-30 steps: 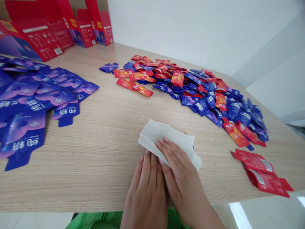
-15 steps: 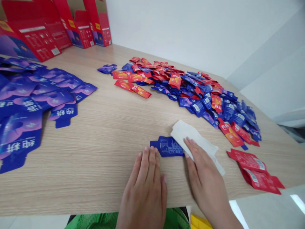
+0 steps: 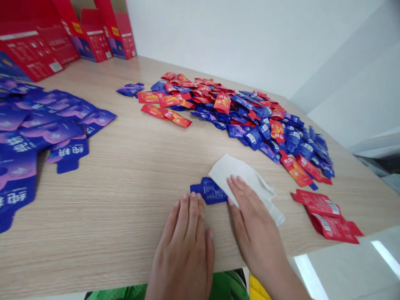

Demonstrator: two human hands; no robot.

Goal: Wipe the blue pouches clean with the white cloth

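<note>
My right hand (image 3: 254, 223) lies flat, fingers stretched out, on a folded white cloth (image 3: 242, 179) near the table's front edge. The cloth covers the right part of a blue sachet (image 3: 208, 191) lying printed side up. My left hand (image 3: 184, 246) rests flat on the wood, fingers together, its fingertips touching the sachet's near left corner. Neither hand grips anything.
A wide heap of red and blue sachets (image 3: 250, 116) spreads across the far right of the wooden table (image 3: 125, 175). Two red sachets (image 3: 328, 216) lie at the right edge. Flat blue cartons (image 3: 40, 133) lie left; red boxes (image 3: 62, 37) stand behind.
My right hand slid the white cloth rightward off the blue sachet, uncovering most of it, then drew it slightly back left. My left hand stayed flat on the table.
</note>
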